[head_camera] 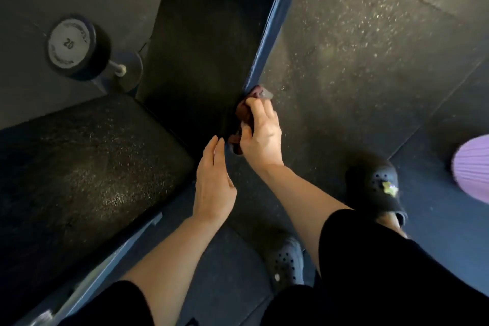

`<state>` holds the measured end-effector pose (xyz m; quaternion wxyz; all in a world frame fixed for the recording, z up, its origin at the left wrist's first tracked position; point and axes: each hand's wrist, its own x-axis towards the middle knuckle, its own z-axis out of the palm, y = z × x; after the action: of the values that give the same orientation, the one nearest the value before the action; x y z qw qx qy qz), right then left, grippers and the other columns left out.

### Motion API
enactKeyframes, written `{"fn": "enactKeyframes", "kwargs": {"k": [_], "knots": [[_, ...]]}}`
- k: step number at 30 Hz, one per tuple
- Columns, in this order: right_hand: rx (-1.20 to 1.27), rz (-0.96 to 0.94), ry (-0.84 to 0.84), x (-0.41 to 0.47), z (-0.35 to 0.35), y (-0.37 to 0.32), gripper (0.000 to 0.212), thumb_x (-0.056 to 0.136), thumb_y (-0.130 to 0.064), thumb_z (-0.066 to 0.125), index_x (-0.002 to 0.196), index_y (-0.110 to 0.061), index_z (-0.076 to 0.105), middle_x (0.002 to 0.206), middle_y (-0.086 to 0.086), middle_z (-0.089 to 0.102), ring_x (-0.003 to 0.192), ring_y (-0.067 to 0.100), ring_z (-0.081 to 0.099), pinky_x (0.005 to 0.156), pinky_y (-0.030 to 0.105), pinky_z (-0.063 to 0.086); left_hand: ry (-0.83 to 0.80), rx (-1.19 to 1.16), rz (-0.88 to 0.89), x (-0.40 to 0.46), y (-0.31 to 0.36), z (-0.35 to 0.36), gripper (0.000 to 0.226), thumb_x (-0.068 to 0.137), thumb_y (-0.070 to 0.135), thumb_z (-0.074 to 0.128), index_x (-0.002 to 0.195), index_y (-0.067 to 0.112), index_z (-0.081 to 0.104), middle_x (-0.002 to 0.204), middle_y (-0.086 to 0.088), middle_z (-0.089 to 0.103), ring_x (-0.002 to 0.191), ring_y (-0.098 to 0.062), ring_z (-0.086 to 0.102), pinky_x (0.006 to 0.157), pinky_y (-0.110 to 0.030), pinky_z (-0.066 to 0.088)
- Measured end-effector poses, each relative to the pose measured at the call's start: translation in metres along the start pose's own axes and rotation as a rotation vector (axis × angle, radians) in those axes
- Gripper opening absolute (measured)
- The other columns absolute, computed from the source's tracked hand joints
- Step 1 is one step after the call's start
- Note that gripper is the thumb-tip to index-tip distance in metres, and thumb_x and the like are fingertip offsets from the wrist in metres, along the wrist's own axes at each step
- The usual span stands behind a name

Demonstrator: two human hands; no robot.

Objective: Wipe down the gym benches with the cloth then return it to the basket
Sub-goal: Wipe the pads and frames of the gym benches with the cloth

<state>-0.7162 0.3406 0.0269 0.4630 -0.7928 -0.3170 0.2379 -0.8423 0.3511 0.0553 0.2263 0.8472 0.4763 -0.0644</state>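
Left of bench (pixel 211 34): 20 dumbbell (pixel 76 47). Right hand (pixel 260 137) grips cloth (pixel 244 114) on bench edge; left hand (pixel 214 182) flat, relaxed. Speckled rubber floor (pixel 357 47).

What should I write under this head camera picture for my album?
Right hand rubs a dark red cloth along the bench edge, left hand open beside it.

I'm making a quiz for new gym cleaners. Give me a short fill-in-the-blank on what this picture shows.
1. The right hand grips a reddish-brown ____ against the edge of the long bench pad.
2. The left hand holds ____.
3. The dumbbell on the floor is marked ____.
4. Both feet wear dark ____.

Missing words: cloth; nothing; 20; clogs
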Motion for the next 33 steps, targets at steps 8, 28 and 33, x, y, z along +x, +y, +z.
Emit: {"fn": "enactKeyframes", "kwargs": {"k": [8, 28, 33], "knots": [[0.103, 0.128, -0.228, -0.089, 0.023, 0.016, 0.034, 0.088, -0.002, 0.058, 0.12, -0.013, 0.054, 0.12, 0.005, 0.052, 0.108, 0.02, 0.051, 0.095, 0.037, 0.048, 0.017, -0.192, -0.05, -0.047, -0.019, 0.016, 0.047, 0.094, 0.01, 0.053, 0.14, 0.011, 0.044, 0.143, -0.003, 0.046, 0.131, -0.017, 0.045, 0.101, -0.014, 0.035], [-0.015, 0.389, 0.509, -0.275, -0.504, -0.062, 0.053, 0.058, -0.012, 0.086, 0.105, -0.005, 0.063, 0.117, -0.001, 0.044, 0.1, 0.004, 0.046, 0.088, 0.019, 0.041, -0.337, -0.672, 0.367, -0.244, 0.439, -0.07, 0.033, 0.078, -0.001, 0.074, 0.094, 0.016, 0.051, 0.088, 0.003, 0.061, 0.078, -0.012, 0.059, 0.066, -0.006, 0.042], [-0.019, 0.487, 0.838, -0.363, -0.599, -0.094, 0.049, 0.056, -0.027, 0.076, 0.098, -0.014, 0.055, 0.096, -0.008, 0.059, 0.082, 0.005, 0.054, 0.074, 0.021, 0.042, -0.624, -0.679, 0.598, -0.327, 0.546, -0.076, 0.041, 0.078, 0.001, 0.075, 0.105, 0.016, 0.048, 0.094, 0.005, 0.06, 0.088, -0.023, 0.066, 0.083, -0.04, 0.056]]}}
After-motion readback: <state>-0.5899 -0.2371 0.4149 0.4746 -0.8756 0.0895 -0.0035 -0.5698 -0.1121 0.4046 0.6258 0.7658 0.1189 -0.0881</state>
